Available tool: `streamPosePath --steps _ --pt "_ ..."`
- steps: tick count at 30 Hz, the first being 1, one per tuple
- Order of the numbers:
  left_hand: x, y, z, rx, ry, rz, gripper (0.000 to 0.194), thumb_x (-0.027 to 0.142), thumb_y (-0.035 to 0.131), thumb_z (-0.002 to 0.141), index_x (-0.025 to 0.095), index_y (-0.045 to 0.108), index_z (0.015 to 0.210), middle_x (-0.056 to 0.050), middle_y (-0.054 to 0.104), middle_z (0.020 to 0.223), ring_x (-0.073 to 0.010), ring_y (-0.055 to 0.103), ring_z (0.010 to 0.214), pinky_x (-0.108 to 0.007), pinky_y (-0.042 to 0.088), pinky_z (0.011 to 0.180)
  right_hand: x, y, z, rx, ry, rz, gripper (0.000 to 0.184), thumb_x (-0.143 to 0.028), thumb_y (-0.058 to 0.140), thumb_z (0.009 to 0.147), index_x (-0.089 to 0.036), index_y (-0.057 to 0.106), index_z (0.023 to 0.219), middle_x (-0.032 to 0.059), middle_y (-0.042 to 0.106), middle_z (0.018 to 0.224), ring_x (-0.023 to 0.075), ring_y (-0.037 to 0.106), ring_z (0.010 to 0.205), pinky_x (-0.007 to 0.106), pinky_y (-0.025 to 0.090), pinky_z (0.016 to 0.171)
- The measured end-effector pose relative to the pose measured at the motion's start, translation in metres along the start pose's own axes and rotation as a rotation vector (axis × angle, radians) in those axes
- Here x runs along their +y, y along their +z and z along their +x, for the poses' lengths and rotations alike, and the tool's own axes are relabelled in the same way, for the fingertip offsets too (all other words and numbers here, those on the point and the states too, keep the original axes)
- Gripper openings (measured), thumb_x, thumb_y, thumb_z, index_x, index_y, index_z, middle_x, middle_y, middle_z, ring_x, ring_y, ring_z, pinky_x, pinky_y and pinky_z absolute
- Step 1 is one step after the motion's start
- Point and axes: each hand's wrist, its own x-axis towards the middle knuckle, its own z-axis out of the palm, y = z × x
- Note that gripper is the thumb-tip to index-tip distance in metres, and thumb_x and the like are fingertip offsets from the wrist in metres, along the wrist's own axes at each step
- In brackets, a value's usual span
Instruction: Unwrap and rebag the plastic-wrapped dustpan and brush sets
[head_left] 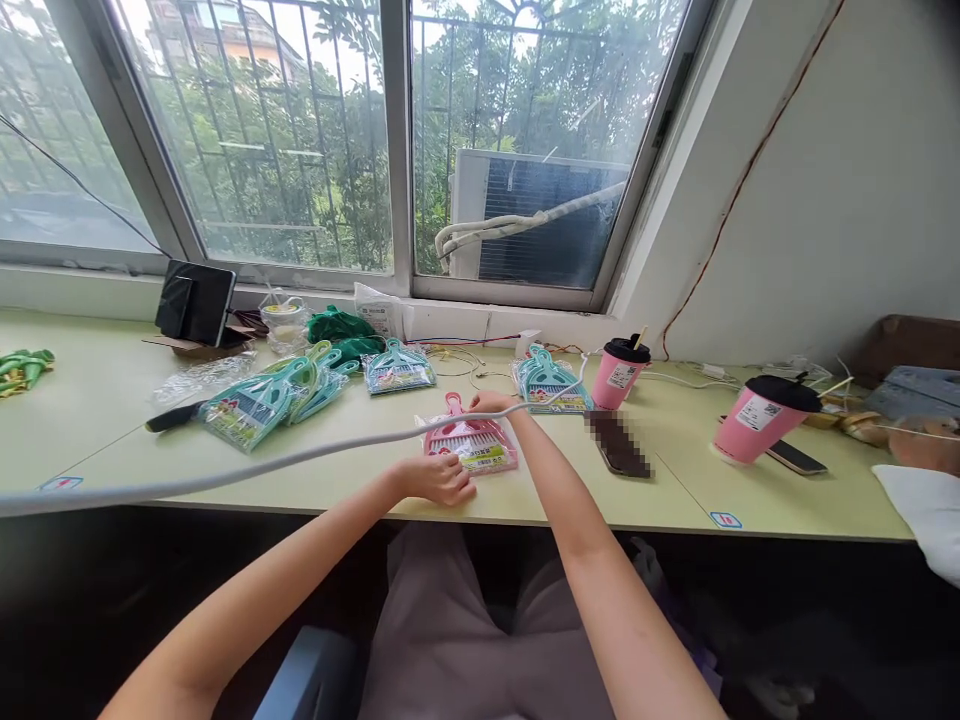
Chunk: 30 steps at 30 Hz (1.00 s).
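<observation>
A pink dustpan and brush set (469,438) in a see-through plastic bag lies flat on the table before me, its pink handle pointing toward the window. My left hand (444,480) rests at the bag's near left corner with its fingers curled in on it. At the far right edge of the same bag, beside the handle, my right hand (493,402) has its fingers closed on the plastic; the fingertips are partly hidden. A white cable (300,455) crosses the view in front of the bag.
Bagged turquoise sets lie in a pile (251,400) at left, singly (399,368) behind, and at right (551,382). Two pink cups (621,375) (761,420) and a phone (621,445) stand or lie rightward. A tablet (196,303) leans at back left.
</observation>
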Motion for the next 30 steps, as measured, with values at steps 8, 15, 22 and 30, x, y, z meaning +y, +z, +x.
streamPosePath --steps 8,15,22,30 --pt "0.004 0.009 -0.009 0.004 -0.257 0.097 0.025 0.019 0.053 0.095 0.017 0.065 0.074 -0.006 0.067 0.069 -0.0186 0.062 0.07 -0.038 0.045 0.09 0.059 -0.005 -0.034 0.297 0.257 0.466 0.027 -0.016 0.076 0.055 -0.019 0.051 0.049 -0.003 0.05 0.046 0.0117 0.048 0.052 0.023 0.036 0.05" --pt "-0.027 0.031 -0.006 -0.078 -0.813 -0.235 0.042 0.033 0.05 0.097 0.014 0.066 0.062 -0.009 0.063 0.056 -0.0198 0.059 0.056 -0.038 0.041 0.078 0.071 -0.019 -0.055 0.608 0.228 0.577 0.02 -0.015 0.061 0.063 -0.021 0.045 0.053 -0.0023 0.053 0.056 0.0133 0.052 0.062 0.027 0.047 0.063" --pt "-0.059 0.039 0.034 -0.005 -1.473 -0.608 0.037 0.047 0.051 0.094 0.019 0.073 0.081 -0.009 0.068 0.072 -0.0248 0.064 0.073 -0.03 0.036 0.061 0.071 -0.029 -0.059 0.925 0.203 0.611 0.013 -0.011 0.052 0.061 -0.021 0.05 0.054 0.0017 0.062 0.065 0.0165 0.056 0.067 0.03 0.047 0.068" --pt "-0.054 0.038 0.045 0.399 -1.78 -0.376 0.042 0.029 0.07 0.08 0.017 0.054 0.117 -0.009 0.064 0.096 -0.0273 0.062 0.093 -0.035 0.044 0.078 0.084 0.009 -0.057 1.062 0.303 0.801 0.01 -0.015 0.046 0.061 -0.021 0.052 0.058 0.0031 0.064 0.07 0.0178 0.059 0.068 0.03 0.048 0.069"
